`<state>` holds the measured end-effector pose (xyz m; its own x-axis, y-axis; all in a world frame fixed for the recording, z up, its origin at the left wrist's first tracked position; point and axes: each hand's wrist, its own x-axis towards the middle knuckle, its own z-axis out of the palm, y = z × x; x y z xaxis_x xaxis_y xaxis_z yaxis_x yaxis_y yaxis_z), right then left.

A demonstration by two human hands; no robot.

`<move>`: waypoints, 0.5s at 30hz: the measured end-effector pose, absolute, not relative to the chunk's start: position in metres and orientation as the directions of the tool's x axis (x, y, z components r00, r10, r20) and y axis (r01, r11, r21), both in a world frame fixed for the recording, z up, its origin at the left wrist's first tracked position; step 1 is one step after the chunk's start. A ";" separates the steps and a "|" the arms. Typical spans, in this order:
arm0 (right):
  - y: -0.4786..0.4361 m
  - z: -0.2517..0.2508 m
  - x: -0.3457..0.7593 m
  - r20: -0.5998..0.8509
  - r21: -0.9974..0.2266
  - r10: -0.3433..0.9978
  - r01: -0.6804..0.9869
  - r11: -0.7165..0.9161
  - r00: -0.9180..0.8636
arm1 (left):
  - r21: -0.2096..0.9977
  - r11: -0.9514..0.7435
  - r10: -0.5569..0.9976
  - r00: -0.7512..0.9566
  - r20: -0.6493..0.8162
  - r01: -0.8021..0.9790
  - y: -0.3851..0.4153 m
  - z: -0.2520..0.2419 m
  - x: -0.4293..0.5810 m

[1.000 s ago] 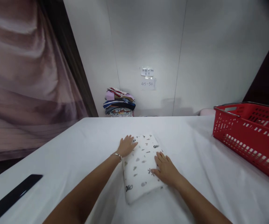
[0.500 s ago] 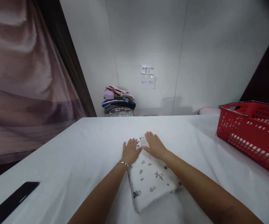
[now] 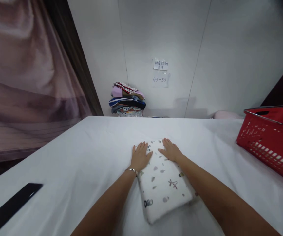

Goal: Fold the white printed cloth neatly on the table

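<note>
A folded white cloth (image 3: 162, 186) with small grey and brown printed figures lies flat on the white-covered table (image 3: 94, 154). My left hand (image 3: 141, 156), with a bracelet at the wrist, rests on its far left corner, fingers stretched out. On the far right corner lies my right hand (image 3: 171, 150), palm down with the fingers apart. A strip of the cloth's far end shows between the two hands. The cloth's right edge is partly hidden by my right forearm.
At the right stands a red plastic basket (image 3: 266, 141) with a metal handle. A black, flat object (image 3: 13, 206) lies at the left. Beyond the table's far edge is a stack of folded clothes (image 3: 128, 101) against the wall. A pink curtain (image 3: 33, 82) hangs at the left.
My hands have moved apart, the right one sliding rightward, so more of the cloth's far end shows. The whole view has shifted slightly.
</note>
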<state>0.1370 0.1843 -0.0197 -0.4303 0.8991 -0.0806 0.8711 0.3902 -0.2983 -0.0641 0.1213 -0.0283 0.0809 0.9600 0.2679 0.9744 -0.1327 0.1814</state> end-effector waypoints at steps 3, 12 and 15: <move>0.185 -0.012 0.134 -0.117 -0.286 0.901 0.883 0.372 -0.417 | 0.197 -0.112 0.970 0.065 0.232 0.974 0.123 -0.023 -0.062; 0.130 0.011 0.164 -0.159 -0.317 0.864 0.853 0.414 -0.478 | 0.328 0.032 0.994 -0.066 0.092 0.944 0.092 -0.006 -0.057; 0.093 0.010 0.199 -0.135 -0.422 0.847 0.803 0.421 -0.515 | 0.414 0.055 0.991 -0.101 0.090 0.909 0.060 -0.016 -0.059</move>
<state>0.1988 0.0927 0.0105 -0.5148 0.8465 -0.1354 0.8031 0.4210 -0.4216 -0.0587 0.0604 -0.0156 -0.1006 0.9909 0.0896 0.9088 0.0548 0.4136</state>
